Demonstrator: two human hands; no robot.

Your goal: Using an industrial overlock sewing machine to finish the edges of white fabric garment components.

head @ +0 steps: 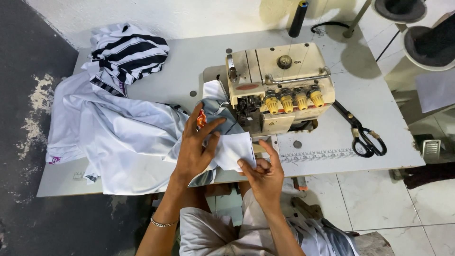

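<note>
My left hand lies flat on a white and grey garment, pressing it on the table just in front of the cream overlock sewing machine. My right hand pinches the white fabric edge between thumb and fingers at the table's front edge. The cloth runs up under the machine's presser foot. A small orange patch shows on the cloth by my left fingers.
A black-and-white striped garment pile sits at the table's back left. Black scissors lie right of the machine. A black thread cone stands behind it. The white table borders a tiled floor on the right.
</note>
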